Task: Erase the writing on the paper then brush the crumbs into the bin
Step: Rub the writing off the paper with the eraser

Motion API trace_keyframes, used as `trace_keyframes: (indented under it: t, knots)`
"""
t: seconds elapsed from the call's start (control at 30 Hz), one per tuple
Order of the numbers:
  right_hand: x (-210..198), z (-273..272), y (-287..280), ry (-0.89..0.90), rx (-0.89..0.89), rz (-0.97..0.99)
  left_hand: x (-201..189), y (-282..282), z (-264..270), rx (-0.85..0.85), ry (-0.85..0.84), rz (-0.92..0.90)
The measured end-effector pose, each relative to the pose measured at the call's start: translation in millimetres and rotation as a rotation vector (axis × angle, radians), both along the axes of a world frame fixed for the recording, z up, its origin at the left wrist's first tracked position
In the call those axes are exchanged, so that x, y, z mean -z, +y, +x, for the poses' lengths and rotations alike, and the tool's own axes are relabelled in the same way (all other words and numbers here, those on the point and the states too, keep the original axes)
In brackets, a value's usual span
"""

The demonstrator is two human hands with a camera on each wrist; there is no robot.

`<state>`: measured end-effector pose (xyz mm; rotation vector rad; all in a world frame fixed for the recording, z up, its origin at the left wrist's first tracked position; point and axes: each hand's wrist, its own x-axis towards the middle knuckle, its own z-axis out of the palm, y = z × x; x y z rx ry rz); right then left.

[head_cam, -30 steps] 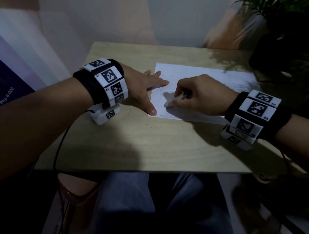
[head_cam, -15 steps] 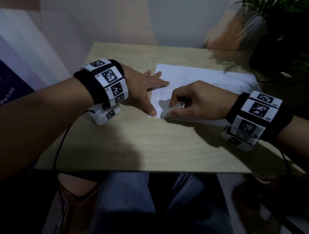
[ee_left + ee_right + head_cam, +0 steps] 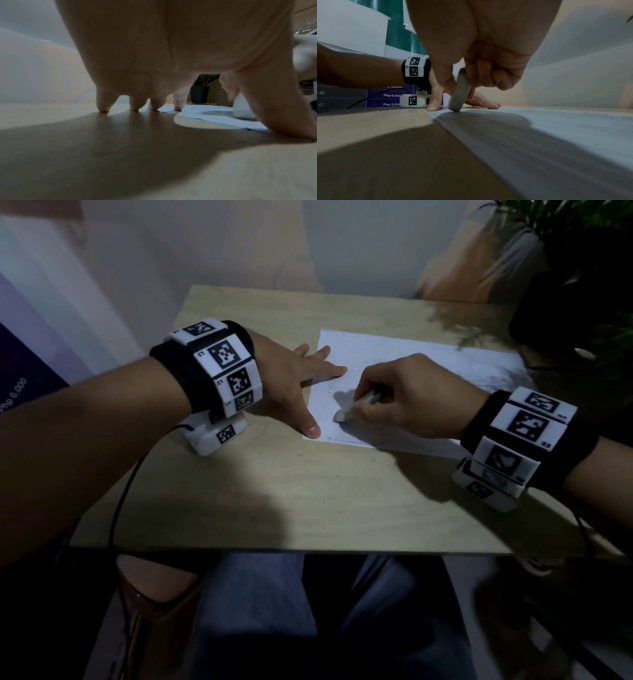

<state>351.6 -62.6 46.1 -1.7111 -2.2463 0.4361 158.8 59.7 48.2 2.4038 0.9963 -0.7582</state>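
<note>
eraser swings back up the sheet, rubbing goes on

your right hand (image 3: 407, 397) pinches the white eraser (image 3: 356, 407) between thumb and curled fingers, its lower tip touching the paper (image 3: 428, 364) near the sheet's left edge. half a second ago that tip sat lower, close to the paper's near-left corner; now it has travelled back up and a little to the right, roughly to where it was a second ago. that reads as one full stroke down and back, so you are still in the erasing step, working the left part of the sheet.

your left hand (image 3: 301, 381) has not shifted: fingers spread flat, the index fingertip and the thumb (image 3: 312, 430) resting on the paper's left margin, the other fingertips on the wooden table (image 3: 308, 494) beside it (the left wrist view shows all of them pressed down). it pins the sheet against the rubbing.

faint marks show on the paper around the eraser, but they are too dim to tell how much writing is left. small dark specks, probably crumbs, lie on the sheet and table. no bin is in view, so the brushing step looks not yet begun. a potted plant (image 3: 582, 285) stands at the far right corner.
</note>
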Motion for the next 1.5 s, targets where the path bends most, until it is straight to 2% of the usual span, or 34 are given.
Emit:
trace_keyframes:
  t: [0.17, 0.33, 0.5, 0.6, 0.67, 0.8, 0.87, 0.97, 1.13, 1.3, 1.43, 1.5]
  knots:
    - [-1.7, -3.6, -8.2, 0.061, -0.11, -0.141, 0.7, 1.4, -0.2, 0.005, 0.008, -0.006]
    - [0.0, 0.1, 0.6, -0.023, -0.007, 0.015, 4.3, 0.6, -1.6, 0.014, -0.015, 0.046]
    - [-1.2, -4.5, -7.2, 0.053, -0.121, -0.12, 6.2, 3.9, -2.1, 0.01, -0.011, 0.039]
    - [0.7, -1.4, 0.1, 0.017, -0.03, -0.046, 5.1, 2.3, -1.2, 0.015, -0.006, 0.031]
    - [1.0, -1.7, 0.2, -0.015, -0.03, 0.001, 4.1, 2.7, -0.9, 0.013, -0.005, 0.022]
    - [0.2, -5.8, -9.0, 0.044, -0.151, -0.097, 4.4, 4.4, -1.0, 0.019, 0.005, 0.0]
    - [0.0, -4.8, -5.3, 0.048, -0.118, -0.104, 3.9, 3.3, -1.0, 0.013, 0.006, 0.0]
    - [0.8, -2.4, 1.0, -0.016, -0.035, -0.007, 3.7, 2.9, -0.5, 0.02, -0.003, 0.003]
    - [2.4, -5.4, -7.3, 0.015, -0.16, -0.079, 3.4, 4.4, -0.1, 0.017, 0.004, -0.017]
    - [2.2, -4.0, -0.2, -0.026, -0.05, 0.016, 8.1, 6.9, -0.1, 0.033, -0.01, -0.008]
    - [2.8, -6.6, -7.4, 0.002, -0.159, -0.091, 5.1, 5.4, -0.4, 0.015, 0.009, -0.016]
    - [3.3, -6.4, -5.9, -0.015, -0.13, -0.087, 4.3, 5.0, -0.7, 0.013, 0.007, -0.02]
